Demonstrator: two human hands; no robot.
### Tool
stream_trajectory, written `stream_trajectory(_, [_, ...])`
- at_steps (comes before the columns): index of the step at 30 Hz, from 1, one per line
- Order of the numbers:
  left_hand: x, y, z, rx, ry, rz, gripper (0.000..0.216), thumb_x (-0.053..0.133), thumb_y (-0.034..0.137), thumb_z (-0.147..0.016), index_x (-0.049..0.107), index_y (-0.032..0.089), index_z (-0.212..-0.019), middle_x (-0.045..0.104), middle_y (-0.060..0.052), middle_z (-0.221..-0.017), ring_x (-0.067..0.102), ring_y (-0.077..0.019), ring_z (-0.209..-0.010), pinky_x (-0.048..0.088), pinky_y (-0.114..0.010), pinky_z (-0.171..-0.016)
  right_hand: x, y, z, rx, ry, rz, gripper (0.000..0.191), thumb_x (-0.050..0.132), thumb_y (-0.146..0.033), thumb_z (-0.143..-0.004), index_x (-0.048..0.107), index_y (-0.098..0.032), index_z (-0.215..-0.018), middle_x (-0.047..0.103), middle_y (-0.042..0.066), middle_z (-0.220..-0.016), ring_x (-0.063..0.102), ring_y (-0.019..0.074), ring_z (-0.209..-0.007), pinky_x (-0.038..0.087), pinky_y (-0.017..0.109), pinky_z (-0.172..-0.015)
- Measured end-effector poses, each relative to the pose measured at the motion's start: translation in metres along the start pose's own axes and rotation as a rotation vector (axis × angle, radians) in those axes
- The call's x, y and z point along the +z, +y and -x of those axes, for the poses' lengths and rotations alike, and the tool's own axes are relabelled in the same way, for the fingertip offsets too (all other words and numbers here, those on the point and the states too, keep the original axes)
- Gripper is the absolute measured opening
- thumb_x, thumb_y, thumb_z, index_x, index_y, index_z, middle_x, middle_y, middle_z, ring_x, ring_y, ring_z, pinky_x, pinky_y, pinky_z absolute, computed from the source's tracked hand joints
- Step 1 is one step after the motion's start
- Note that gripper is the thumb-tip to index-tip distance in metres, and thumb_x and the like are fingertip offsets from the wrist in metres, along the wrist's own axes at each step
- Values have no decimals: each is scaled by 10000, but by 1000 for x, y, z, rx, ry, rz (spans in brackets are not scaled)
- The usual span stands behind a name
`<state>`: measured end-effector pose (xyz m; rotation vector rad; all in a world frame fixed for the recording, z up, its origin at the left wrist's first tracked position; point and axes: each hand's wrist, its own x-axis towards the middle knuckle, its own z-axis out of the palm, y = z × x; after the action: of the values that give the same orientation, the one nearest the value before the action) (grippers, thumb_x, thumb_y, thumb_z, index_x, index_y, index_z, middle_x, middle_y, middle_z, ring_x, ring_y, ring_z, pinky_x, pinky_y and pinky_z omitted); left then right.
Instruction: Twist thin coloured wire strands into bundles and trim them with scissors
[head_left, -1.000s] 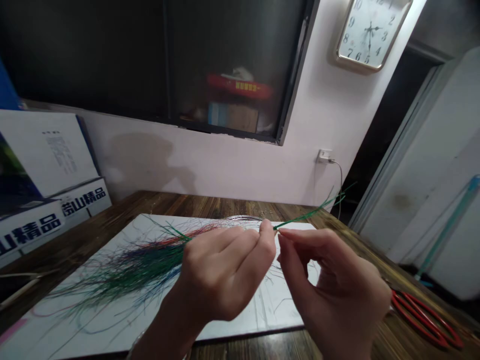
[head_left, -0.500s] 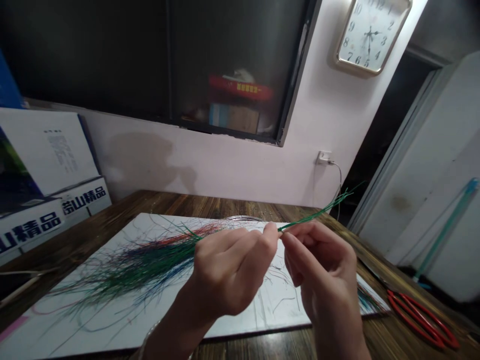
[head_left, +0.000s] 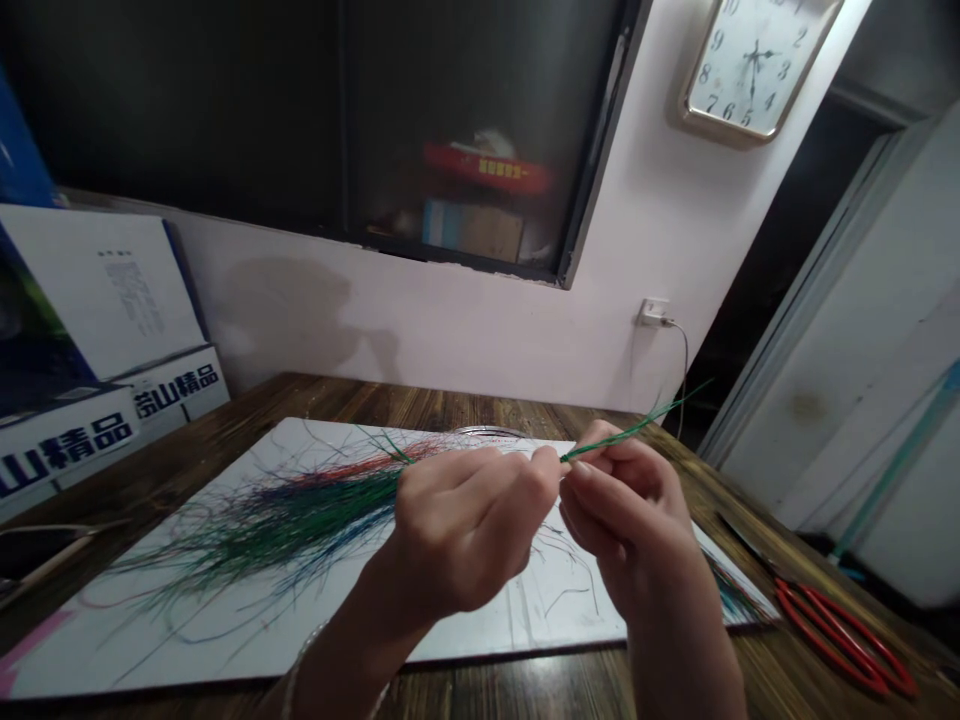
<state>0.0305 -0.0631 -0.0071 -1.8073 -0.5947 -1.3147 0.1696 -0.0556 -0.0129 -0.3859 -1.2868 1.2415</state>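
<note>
My left hand [head_left: 469,525] is closed on a small bundle of thin green wires [head_left: 622,432]. One end of the bundle sticks out past my fingertips toward the upper right, and a few green ends show on the other side of the fist. Pinched at the same spot, my right hand [head_left: 637,510] meets the left one, thumb and forefinger on the bundle. Whether these strands are wire or fibre is hard to tell. Below and left of my hands, loose green, blue and red strands [head_left: 300,520] lie spread on a white board [head_left: 247,640].
Red-handled scissors [head_left: 844,635] rest on the wooden table [head_left: 577,690] at the right. More strands [head_left: 739,595] lie on the board's right edge. White boxes [head_left: 112,430] stand at the left. A socket [head_left: 654,312] with a plugged cable is on the wall.
The head view has shifted slightly. My right hand's fingers have closed in a little nearer the left hand, and the green bundle's free end sits slightly lower. Both hands keep their grip.
</note>
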Motion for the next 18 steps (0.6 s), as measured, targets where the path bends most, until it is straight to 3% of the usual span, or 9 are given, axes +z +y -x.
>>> stream_trajectory(3, [0,-1,0,26,1,18,79,566,44,-818,612,94,-858,538,46,-559,506,-81,-537,394,-229,-525,-3,-2,-2,46,-63,5,201,625,-239,-790,492,-191,-647,252,-94,-511,151,48,-414,124,189,-351])
stream_trajectory(6, [2,-1,2,2,7,39,85,556,59,-824,601,130,-838,519,60,-537,484,-82,-502,377,-232,-495,-3,-3,-2,-7,-31,74,210,618,-226,-799,495,-181,-635,283,-85,-524,185,51,-435,154,193,-375])
stream_trajectory(11, [5,2,2,-204,-3,251,99,583,65,-812,586,163,-797,565,57,-570,502,-62,-504,408,-196,-504,0,-3,-2,-248,32,214,127,629,-182,-794,585,-170,-675,417,-42,-605,319,66,-496,241,197,-410])
stream_trajectory(15, [7,4,0,-354,-8,433,82,576,96,-831,597,155,-778,518,66,-523,337,-34,-392,293,-185,-371,3,-3,-1,-372,109,324,125,598,-124,-803,616,-188,-697,417,-46,-568,338,79,-494,274,207,-417])
stream_trajectory(18, [6,4,-4,-464,-65,573,113,565,104,-833,575,158,-734,469,70,-501,307,-38,-399,252,-182,-350,3,-4,1,-399,123,403,127,583,-102,-806,640,-199,-746,413,-52,-548,355,85,-492,308,213,-430])
